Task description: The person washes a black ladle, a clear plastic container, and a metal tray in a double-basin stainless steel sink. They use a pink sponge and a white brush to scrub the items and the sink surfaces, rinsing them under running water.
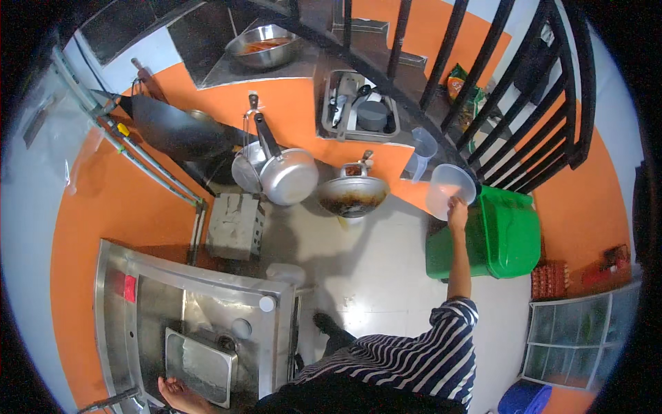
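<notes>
My right hand (457, 211) grips the near side of a translucent plastic tub (446, 181), beside the black stair railing and over the edge of the green wheeled bin. Just behind the tub, a clear plastic measuring jug (424, 147) stands on a stair step. At the lower left, my left hand (178, 392) is by the near edge of a rectangular steel pan (199, 362) in the stainless steel sink (150, 305); its fingers are slightly curled. Whether it touches the pan I cannot tell.
The green bin (512, 233) stands right. Pans (289, 178) and a wok (357, 194) hang on the orange wall. A steel bowl (266, 49) and a tray of utensils (362, 135) rest on the steps behind the railing (450, 57). A bulky box (235, 225) stands behind the sink.
</notes>
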Motion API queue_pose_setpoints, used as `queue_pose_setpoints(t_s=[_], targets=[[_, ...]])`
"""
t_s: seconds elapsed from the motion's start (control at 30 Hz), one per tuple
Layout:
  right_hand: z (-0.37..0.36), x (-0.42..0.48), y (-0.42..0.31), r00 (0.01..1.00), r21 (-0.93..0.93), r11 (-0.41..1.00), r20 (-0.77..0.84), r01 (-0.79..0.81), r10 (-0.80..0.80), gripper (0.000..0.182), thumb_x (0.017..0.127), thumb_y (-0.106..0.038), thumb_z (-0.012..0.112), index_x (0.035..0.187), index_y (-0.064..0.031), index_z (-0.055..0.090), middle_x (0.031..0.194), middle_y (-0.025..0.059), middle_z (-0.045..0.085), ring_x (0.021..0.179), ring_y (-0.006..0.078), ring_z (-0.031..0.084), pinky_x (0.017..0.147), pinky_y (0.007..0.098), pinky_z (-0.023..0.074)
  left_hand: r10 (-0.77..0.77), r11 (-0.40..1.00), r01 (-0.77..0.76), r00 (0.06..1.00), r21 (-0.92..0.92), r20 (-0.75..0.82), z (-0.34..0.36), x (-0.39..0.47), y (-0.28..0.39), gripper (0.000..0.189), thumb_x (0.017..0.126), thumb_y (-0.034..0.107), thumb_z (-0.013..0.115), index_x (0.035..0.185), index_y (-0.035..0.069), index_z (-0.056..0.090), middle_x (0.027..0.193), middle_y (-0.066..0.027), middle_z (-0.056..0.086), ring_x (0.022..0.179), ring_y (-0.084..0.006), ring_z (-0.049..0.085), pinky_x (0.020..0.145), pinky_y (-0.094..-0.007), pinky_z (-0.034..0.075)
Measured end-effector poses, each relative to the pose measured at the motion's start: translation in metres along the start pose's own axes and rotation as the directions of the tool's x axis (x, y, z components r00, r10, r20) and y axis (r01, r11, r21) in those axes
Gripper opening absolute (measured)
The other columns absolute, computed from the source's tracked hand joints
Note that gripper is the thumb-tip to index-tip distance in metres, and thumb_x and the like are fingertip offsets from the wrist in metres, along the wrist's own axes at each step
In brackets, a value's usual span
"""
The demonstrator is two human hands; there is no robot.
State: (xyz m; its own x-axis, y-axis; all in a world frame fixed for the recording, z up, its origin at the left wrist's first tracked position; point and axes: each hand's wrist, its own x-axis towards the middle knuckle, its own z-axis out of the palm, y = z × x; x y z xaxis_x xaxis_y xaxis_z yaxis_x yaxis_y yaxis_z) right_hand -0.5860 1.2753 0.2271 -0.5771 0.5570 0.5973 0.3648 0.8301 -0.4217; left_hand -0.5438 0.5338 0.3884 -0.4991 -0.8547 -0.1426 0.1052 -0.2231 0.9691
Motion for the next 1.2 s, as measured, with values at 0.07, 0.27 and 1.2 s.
queue_pose_setpoints(t_s=[0.07, 0.27, 1.2], targets=[[0.008, 0.009, 0.009, 0.997, -0.118, 0.992, 0.060, -0.040, 0.048, 0.015, 0.056, 0.005, 0.042, 0.067, -0.0014, 0.050, 0.062, 0.0139, 0.045, 0.067, 0.0320, 0.047, 0.058, 0.0391, 0.0366, 0.060, 0.997, -0.061, 0.998, 0.043, 0.030, 0.007, -0.016, 0.004, 0.032, 0.070, 0.029, 0.051, 0.091, 0.005, 0.051, 0.075, -0.0054, 0.045, 0.071, -0.0170, 0.044, 0.061, -0.0274, 0.037], [0.043, 0.016, 0.022, 0.998, -0.032, 0.998, 0.038, -0.057, 0.059, 0.008, 0.058, 0.004, 0.043, 0.062, -0.0017, 0.046, 0.062, 0.0141, 0.044, 0.060, 0.0292, 0.045, 0.053, 0.0372, 0.0353, 0.102, 0.989, -0.102, 0.995, 0.102, 0.010, 0.010, -0.017, 0.000, 0.030, 0.073, 0.026, 0.048, 0.095, 0.006, 0.050, 0.079, -0.0032, 0.045, 0.072, -0.0139, 0.041, 0.063, -0.0231, 0.034], [0.155, 0.077, 0.020, 0.928, -0.278, 0.893, -0.012, 0.356, -0.373, 0.036, 0.058, 0.004, 0.046, 0.093, -0.0001, 0.051, 0.087, 0.0175, 0.052, 0.079, 0.0280, 0.049, 0.066, 0.0383, 0.0402, 0.208, 0.867, -0.260, 0.964, 0.425, 0.166, 0.029, -0.027, -0.032, 0.027, 0.078, 0.019, 0.043, 0.100, 0.004, 0.047, 0.089, -0.0048, 0.047, 0.081, -0.0147, 0.044, 0.072, -0.0280, 0.034]])
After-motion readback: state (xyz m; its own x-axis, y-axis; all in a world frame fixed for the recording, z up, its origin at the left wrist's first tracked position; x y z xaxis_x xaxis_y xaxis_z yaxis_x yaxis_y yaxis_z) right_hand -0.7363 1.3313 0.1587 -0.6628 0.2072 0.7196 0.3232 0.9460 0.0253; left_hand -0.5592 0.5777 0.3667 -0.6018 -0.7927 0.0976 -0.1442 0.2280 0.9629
